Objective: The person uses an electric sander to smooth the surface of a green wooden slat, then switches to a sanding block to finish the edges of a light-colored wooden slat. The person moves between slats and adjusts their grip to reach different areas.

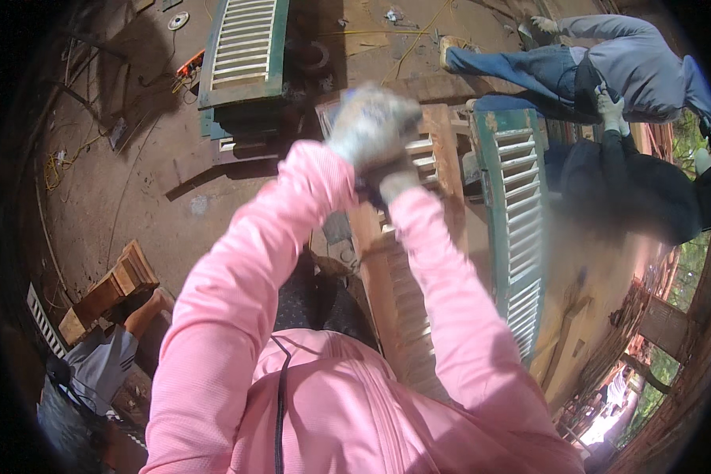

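Near the bottom, pink sleeves (237, 316) are rising toward the middle, where the gloved left hand (367, 126) and right hand (395, 183) are bunching together, motion-blurred, over the bare wooden shutter (407, 300); whether they are clutching a tool or gripping the frame I cannot tell. That shutter is lying flat and running away from the person, probably so its slats are facing up for work, with a green shutter (517, 213) lying just right of it. Farther off, another green shutter (245, 47) is resting on the dirt floor (150, 158), and a person in grey (624, 63) is crouching at far right.
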`<state>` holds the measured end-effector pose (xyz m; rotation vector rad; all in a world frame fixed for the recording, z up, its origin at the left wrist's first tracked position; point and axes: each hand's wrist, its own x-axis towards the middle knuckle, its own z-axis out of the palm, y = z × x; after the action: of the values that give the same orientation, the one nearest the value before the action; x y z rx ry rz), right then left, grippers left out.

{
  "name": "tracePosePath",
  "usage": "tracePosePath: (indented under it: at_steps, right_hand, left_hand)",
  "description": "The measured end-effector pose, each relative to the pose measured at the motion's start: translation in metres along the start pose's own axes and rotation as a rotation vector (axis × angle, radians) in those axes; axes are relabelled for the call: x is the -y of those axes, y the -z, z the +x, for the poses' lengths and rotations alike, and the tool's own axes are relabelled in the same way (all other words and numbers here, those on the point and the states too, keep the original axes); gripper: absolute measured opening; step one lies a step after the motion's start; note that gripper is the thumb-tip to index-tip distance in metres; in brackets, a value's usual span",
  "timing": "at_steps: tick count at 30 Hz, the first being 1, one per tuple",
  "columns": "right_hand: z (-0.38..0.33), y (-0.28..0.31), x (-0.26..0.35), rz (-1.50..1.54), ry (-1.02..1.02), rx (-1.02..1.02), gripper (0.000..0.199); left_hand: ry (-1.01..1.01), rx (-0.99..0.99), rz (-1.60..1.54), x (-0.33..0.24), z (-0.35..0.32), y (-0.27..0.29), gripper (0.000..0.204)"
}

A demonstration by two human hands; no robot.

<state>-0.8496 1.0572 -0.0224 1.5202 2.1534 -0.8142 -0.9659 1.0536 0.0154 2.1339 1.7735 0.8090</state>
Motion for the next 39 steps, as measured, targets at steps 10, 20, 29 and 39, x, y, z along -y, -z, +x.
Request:
tracePosePath:
  at_steps: [10, 20, 29, 39]
  right_hand:
    - [-0.063, -0.098, -0.067, -0.068, 0.314, -0.247, 0.072]
    - [-0.272, -0.222, -0.137, 0.076, 0.267, -0.313, 0.062]
    - [-0.074, -0.108, -0.047, -0.027, 0.338, -0.303, 0.066]
    - [0.035, -0.008, -0.006, -0.061, 0.101, -0.068, 0.07]
  left_hand:
    - [0.04, 0.072, -0.026, -0.048, -0.081, -0.013, 0.014]
    - [-0.316, 0.113, -0.347, -0.174, -0.229, -0.05, 0.028]
    - [-0.201, -0.01, -0.153, -0.032, -0.098, -0.01, 0.029]
    - [-0.193, -0.135, 0.075, 0.016, 0.003, -0.003, 0.017]
